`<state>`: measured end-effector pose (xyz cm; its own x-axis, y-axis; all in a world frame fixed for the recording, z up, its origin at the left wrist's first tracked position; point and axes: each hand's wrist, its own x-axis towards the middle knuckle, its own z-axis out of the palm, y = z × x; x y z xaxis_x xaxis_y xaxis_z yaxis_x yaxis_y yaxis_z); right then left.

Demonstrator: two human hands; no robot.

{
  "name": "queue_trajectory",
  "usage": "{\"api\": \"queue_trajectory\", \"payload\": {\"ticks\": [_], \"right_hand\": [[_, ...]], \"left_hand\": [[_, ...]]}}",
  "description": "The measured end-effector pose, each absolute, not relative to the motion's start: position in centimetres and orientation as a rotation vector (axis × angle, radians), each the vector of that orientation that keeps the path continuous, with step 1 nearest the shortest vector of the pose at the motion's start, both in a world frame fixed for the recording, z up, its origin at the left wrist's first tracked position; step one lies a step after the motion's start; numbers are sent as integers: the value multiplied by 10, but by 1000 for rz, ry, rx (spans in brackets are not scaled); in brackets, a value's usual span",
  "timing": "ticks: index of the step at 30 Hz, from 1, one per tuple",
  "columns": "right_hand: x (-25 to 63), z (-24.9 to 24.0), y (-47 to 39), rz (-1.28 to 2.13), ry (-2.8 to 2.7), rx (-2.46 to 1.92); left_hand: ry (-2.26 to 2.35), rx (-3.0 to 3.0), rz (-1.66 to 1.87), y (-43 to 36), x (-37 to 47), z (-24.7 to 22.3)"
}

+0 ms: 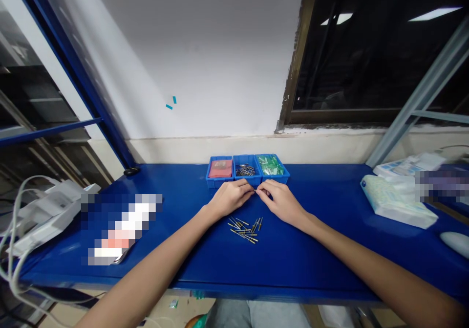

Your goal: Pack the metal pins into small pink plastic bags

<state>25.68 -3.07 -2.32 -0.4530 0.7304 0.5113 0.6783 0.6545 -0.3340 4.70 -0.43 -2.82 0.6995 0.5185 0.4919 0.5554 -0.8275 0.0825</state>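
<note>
My left hand (pixel 231 197) and my right hand (pixel 280 200) meet fingertip to fingertip above the blue table, just in front of three small blue bins. Both are pinched closed. A tiny dark bit shows between the fingertips, too small to name. Below my hands lies a loose pile of thin metal pins (pixel 244 231) with gold-coloured parts. More such pins fill the middle bin (pixel 252 177). Flat red packets (pixel 221 168) lie in the left bin, and green-and-clear plastic packets (pixel 270 164) are in the right one.
The blue table (pixel 311 269) runs along a white wall. At the left are white devices with cables (pixel 54 215) and a pixelated object (pixel 124 230). A soft tissue pack (pixel 399 203) lies at the right, near a white rounded object (pixel 456 243). Metal posts flank the table.
</note>
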Motion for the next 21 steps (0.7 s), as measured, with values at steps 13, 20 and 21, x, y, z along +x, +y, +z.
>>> {"api": "queue_trajectory", "payload": {"ticks": [13,20,21], "right_hand": [[260,-24,-27,98,-2282,-1108],[258,-27,-31,134,-2283,-1108],[257,-27,-31,155,-2272,-1107]], "left_hand": [[-983,-2886,-1103,-4,47,-28],[-1117,-3047,-1336,-12,56,-24],[-1121,-3061,-1393,-13,57,-24]]}}
